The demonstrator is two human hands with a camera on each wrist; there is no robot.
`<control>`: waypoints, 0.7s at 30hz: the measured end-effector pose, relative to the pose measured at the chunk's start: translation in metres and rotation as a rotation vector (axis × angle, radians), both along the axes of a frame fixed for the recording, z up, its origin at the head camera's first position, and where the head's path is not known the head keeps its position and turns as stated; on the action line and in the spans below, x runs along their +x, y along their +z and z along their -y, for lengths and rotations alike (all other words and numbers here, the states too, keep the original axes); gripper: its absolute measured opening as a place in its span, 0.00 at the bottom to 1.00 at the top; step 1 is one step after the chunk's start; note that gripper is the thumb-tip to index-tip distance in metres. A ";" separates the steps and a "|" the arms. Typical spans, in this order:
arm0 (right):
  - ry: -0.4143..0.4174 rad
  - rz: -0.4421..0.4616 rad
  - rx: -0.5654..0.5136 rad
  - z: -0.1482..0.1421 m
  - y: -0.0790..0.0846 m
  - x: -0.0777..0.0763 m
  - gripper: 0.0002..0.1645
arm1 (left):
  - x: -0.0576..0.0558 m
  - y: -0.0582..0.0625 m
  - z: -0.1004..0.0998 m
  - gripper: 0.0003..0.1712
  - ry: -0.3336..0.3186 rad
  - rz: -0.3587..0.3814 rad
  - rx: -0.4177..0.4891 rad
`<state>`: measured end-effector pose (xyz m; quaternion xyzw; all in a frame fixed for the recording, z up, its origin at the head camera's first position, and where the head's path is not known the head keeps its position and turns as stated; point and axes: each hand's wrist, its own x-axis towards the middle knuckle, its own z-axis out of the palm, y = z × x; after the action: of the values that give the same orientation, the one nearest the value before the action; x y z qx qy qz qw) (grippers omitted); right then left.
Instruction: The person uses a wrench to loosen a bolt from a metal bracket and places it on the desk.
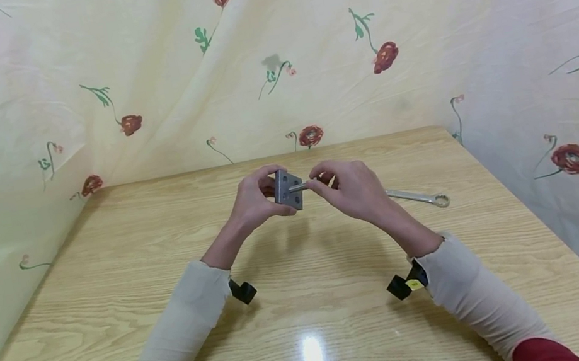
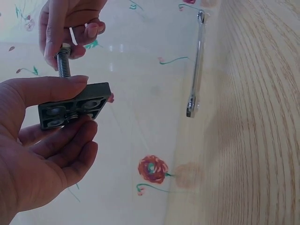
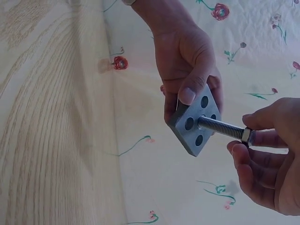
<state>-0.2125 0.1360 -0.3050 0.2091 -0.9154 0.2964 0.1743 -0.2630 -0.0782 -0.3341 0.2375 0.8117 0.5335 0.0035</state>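
My left hand (image 1: 254, 202) holds a square grey plate (image 3: 182, 131) by its edges, thumb on one side and fingers on the other. Round holes sit near the plate's corners. A threaded hex bolt (image 3: 222, 127) stands in the plate's middle hole, most of its shank outside on the right-hand side. In the left wrist view, the bolt's end (image 2: 71, 116) shows at the plate's recessed underside. The right hand (image 1: 351, 189) pinches the bolt at its hex head (image 3: 248, 136) between thumb and fingertips. Both hands are raised above the table.
A combination wrench (image 1: 417, 195) lies on the wooden table (image 1: 88, 316), just beyond the right forearm, which hides part of it. Flower-patterned cloth (image 1: 161, 68) hangs behind the table and along both sides. Small black cameras (image 1: 243, 291) are strapped at the wrists.
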 end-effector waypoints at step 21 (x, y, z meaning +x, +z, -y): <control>-0.039 0.020 0.006 -0.002 -0.002 0.002 0.22 | 0.001 -0.003 -0.001 0.42 -0.002 -0.011 0.010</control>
<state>-0.2105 0.1381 -0.3073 0.1887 -0.9219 0.2922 0.1705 -0.2616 -0.0776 -0.3371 0.2412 0.8088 0.5364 -0.0018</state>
